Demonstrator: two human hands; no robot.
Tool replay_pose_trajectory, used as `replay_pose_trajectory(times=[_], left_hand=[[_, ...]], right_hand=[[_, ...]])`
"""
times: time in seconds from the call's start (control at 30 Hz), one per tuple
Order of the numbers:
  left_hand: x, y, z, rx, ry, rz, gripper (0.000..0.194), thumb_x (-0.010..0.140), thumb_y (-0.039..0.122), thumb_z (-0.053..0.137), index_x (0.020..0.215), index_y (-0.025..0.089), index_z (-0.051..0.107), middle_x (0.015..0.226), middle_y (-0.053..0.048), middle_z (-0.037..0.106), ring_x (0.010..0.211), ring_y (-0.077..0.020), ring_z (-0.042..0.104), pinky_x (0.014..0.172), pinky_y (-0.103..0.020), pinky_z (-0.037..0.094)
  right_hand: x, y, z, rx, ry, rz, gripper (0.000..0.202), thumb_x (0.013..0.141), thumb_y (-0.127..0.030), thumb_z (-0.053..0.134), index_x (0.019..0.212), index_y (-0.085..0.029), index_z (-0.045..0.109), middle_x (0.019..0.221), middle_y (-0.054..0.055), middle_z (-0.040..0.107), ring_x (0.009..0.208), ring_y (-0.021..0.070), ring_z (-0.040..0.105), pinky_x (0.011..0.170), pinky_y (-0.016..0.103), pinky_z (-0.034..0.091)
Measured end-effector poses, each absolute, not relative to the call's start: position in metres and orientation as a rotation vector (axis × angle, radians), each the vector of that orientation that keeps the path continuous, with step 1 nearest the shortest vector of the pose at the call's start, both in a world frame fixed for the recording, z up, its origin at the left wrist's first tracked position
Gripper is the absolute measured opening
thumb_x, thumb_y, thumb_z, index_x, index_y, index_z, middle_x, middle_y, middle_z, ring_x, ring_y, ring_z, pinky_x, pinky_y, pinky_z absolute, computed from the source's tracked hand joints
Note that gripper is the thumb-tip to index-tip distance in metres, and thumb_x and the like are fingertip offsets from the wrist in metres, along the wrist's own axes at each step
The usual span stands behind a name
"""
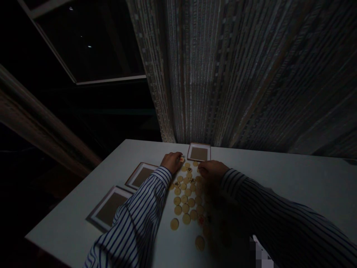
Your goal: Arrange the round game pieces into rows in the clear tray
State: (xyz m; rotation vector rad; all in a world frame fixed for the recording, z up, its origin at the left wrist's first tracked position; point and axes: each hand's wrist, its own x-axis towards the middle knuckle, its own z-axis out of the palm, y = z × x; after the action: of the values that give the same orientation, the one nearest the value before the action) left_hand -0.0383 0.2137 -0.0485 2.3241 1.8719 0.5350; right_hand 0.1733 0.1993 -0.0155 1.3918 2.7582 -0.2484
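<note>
Round, pale wooden Chinese chess pieces (187,192) lie spread over the white table between my arms. Most show a plain face; a few carry dark characters, such as one piece (177,184) beside my left cuff. At the far left of the spread, my left hand (170,162) is closed with its fingertips at a piece with a red character (182,159). My right hand (214,169) has its fingers curled together at the spread's far right edge, against the pieces there; what they pinch, if anything, is hidden. The right arm's shadow darkens the nearer pieces.
A shallow open box part (199,160) stands at the table's far edge. Two more shallow trays, one brown-edged (133,183) and one grey-edged (95,219), lie left of my left arm. A striped curtain (195,74) hangs behind the table (69,208), with a dark window (92,44) at left.
</note>
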Motion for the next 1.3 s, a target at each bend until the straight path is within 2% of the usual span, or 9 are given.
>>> replay_pose_trajectory(times=[0.2, 0.57, 1.07, 1.3], left_hand=[[-0.035, 0.208, -0.044, 2.365, 1.819, 0.665, 0.033, 0.077, 0.021, 0.056, 0.110, 0.019, 0.056, 0.100, -0.006, 0.066, 0.097, -0.0215, 0.058, 0.092, -0.034, 0.041], [-0.022, 0.185, -0.024, 2.413, 1.728, 0.827, 0.030, 0.076, 0.020, 0.058, 0.106, 0.016, 0.056, 0.095, -0.006, 0.065, 0.091, -0.0210, 0.059, 0.087, -0.035, 0.042], [-0.007, 0.147, -0.009, 2.544, 1.547, 1.062, 0.040, 0.071, 0.017, 0.064, 0.109, 0.016, 0.052, 0.095, -0.005, 0.066, 0.087, -0.0196, 0.060, 0.084, -0.036, 0.044], [0.005, 0.126, 0.002, 2.603, 1.508, 1.123, 0.035, 0.072, 0.019, 0.062, 0.105, 0.015, 0.053, 0.091, -0.006, 0.066, 0.087, -0.0210, 0.060, 0.082, -0.037, 0.044]], right_hand=[[0.176, 0.195, -0.012, 1.407, 2.791, -0.224, 0.027, 0.082, -0.027, 0.040, 0.091, -0.021, 0.065, 0.095, 0.008, 0.069, 0.085, 0.0204, 0.062, 0.067, 0.027, 0.039], [0.183, 0.180, 0.002, 1.468, 2.820, -0.238, 0.031, 0.081, -0.025, 0.040, 0.099, -0.020, 0.065, 0.102, 0.008, 0.068, 0.091, 0.0209, 0.061, 0.071, 0.027, 0.040], [0.208, 0.154, 0.013, 1.581, 2.863, -0.259, 0.032, 0.080, -0.026, 0.043, 0.101, -0.021, 0.066, 0.102, 0.006, 0.069, 0.093, 0.0212, 0.062, 0.076, 0.028, 0.042], [0.220, 0.133, 0.024, 1.595, 2.890, -0.258, 0.031, 0.079, -0.026, 0.045, 0.102, -0.020, 0.065, 0.099, 0.007, 0.069, 0.092, 0.0214, 0.062, 0.077, 0.029, 0.043]])
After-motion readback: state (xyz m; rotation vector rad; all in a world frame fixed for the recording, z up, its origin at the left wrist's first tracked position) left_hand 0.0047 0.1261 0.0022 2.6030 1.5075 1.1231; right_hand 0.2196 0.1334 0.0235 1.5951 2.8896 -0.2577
